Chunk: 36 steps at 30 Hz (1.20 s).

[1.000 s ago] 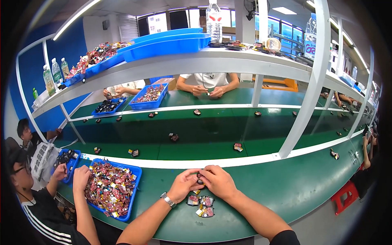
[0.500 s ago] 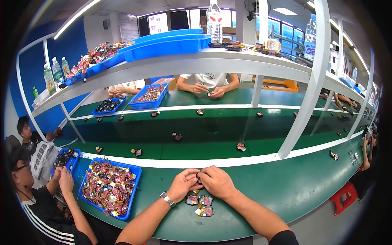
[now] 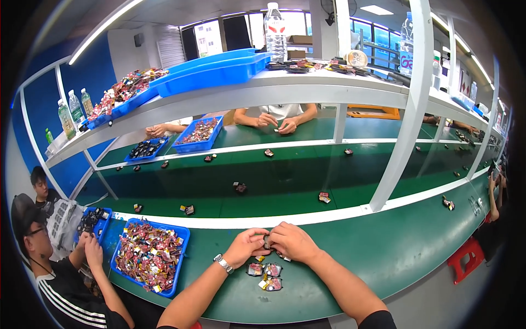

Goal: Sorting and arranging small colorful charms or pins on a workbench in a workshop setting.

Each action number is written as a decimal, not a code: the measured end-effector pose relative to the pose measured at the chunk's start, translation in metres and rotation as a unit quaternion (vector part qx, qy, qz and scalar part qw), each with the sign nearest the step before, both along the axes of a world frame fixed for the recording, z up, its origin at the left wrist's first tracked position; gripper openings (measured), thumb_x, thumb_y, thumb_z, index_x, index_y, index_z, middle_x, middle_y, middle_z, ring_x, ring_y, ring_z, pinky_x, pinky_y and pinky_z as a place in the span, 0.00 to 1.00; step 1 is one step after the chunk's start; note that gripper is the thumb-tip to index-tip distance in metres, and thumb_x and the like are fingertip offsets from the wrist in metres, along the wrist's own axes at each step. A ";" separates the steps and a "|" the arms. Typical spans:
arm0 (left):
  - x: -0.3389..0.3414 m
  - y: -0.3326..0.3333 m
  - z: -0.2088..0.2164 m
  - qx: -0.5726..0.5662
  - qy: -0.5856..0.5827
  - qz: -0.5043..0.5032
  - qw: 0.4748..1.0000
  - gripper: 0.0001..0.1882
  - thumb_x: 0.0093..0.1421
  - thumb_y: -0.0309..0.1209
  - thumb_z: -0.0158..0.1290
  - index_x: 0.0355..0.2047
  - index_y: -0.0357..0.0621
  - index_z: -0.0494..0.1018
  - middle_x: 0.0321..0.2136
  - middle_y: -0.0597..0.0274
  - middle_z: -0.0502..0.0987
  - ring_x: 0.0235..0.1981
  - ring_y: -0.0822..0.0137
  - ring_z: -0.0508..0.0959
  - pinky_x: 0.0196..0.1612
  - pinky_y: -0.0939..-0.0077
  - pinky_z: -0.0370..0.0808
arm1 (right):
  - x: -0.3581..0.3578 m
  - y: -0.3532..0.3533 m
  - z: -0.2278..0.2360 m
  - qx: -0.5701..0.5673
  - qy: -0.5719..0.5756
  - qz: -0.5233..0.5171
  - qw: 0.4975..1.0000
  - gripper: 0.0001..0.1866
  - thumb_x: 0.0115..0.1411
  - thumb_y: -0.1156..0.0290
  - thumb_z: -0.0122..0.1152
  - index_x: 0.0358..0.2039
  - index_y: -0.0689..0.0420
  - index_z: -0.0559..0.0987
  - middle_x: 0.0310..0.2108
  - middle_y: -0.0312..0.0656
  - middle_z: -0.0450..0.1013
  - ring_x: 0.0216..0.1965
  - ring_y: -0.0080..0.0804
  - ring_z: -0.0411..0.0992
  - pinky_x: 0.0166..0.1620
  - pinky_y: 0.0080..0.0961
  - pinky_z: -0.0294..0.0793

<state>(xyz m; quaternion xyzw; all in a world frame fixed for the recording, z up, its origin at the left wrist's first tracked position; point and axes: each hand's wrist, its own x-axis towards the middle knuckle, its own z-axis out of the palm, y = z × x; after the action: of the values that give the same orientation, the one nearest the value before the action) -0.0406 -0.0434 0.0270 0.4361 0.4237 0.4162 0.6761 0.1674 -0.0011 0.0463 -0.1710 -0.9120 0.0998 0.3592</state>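
Observation:
My left hand [image 3: 247,248] and my right hand [image 3: 292,242] meet over the green tabletop [image 3: 350,263], fingers closed around a small dark piece [image 3: 267,242]. Fingertips cover most of that piece, so its exact kind is hard to tell. Just below my hands lie several small black-cased electronic modules with red boards and pale or yellow patches, one of them the nearest module [image 3: 270,284]. Another bit with a yellow patch shows partly under my fingers. A blue tray [image 3: 184,241] heaped with red, white and yellow electronic parts [image 3: 148,253] stands to the left of my forearm.
Beyond a white rail [image 3: 235,221], modules lie spaced along a dark green strip [image 3: 274,192]. A white post [image 3: 402,120] and an overhead shelf with blue trays [image 3: 213,74] and bottles rise ahead. A co-worker [image 3: 60,274] sits at left; a red stool [image 3: 466,260] stands at right.
The whole view has shifted slightly. My hands stay together in nearly the same place, and the dark piece between my fingers shows a little more of its face.

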 end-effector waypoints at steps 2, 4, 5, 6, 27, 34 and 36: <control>0.002 0.003 0.001 -0.002 0.014 -0.002 1.000 0.17 0.66 0.20 0.44 0.55 0.37 0.64 0.46 0.55 0.76 0.47 0.64 0.79 0.50 0.68 0.81 | 0.004 0.003 -0.005 -0.024 -0.008 0.002 1.000 0.09 0.48 0.76 0.66 0.30 0.53 0.76 0.30 0.34 0.70 0.37 0.36 0.69 0.42 0.32 0.72; 0.004 0.004 0.001 0.018 0.034 0.001 0.999 0.16 0.67 0.20 0.44 0.55 0.37 0.64 0.46 0.54 0.76 0.47 0.64 0.79 0.50 0.68 0.81 | 0.004 0.004 -0.007 -0.046 0.013 -0.021 0.999 0.09 0.48 0.75 0.67 0.31 0.53 0.80 0.32 0.34 0.71 0.38 0.36 0.70 0.43 0.31 0.72; 0.004 0.003 0.000 0.021 0.019 0.003 1.000 0.18 0.67 0.20 0.44 0.56 0.38 0.64 0.47 0.54 0.76 0.48 0.64 0.78 0.50 0.69 0.80 | 0.004 0.003 -0.007 -0.046 0.010 -0.021 0.999 0.09 0.48 0.75 0.67 0.31 0.53 0.80 0.32 0.34 0.71 0.38 0.36 0.70 0.43 0.31 0.72; 0.005 0.001 0.001 0.020 0.016 0.003 1.000 0.18 0.67 0.20 0.44 0.56 0.38 0.64 0.47 0.54 0.76 0.48 0.64 0.78 0.50 0.69 0.80 | 0.003 0.002 -0.006 -0.070 0.012 -0.033 0.997 0.08 0.47 0.75 0.68 0.31 0.53 0.81 0.34 0.35 0.71 0.40 0.37 0.70 0.45 0.31 0.72; -0.002 -0.007 -0.002 0.071 -0.022 -0.024 0.997 0.17 0.65 0.19 0.45 0.55 0.35 0.64 0.49 0.54 0.74 0.49 0.66 0.77 0.52 0.69 0.79 | -0.006 -0.011 0.004 -0.112 0.054 -0.022 0.992 0.06 0.50 0.74 0.67 0.30 0.57 0.81 0.49 0.41 0.71 0.54 0.43 0.67 0.54 0.36 0.70; -0.001 -0.007 -0.003 0.065 -0.043 -0.001 0.997 0.17 0.66 0.21 0.46 0.55 0.37 0.64 0.50 0.55 0.74 0.50 0.66 0.76 0.53 0.70 0.78 | -0.015 -0.020 -0.002 -0.088 0.094 -0.092 0.987 0.07 0.49 0.75 0.67 0.30 0.59 0.81 0.47 0.42 0.73 0.53 0.43 0.68 0.54 0.36 0.70; 0.000 -0.007 -0.003 0.066 -0.060 0.005 0.996 0.16 0.65 0.21 0.47 0.54 0.37 0.65 0.49 0.56 0.74 0.49 0.67 0.77 0.52 0.71 0.79 | -0.018 -0.020 -0.006 -0.078 0.102 -0.097 0.987 0.07 0.49 0.75 0.68 0.30 0.58 0.81 0.47 0.41 0.73 0.52 0.42 0.69 0.52 0.35 0.72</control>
<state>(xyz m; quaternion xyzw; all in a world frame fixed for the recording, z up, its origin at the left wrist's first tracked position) -0.0411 -0.0504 0.0236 0.4523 0.3562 0.4717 0.6678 0.1493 -0.0209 0.0406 -0.2750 -0.8392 0.1520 0.4438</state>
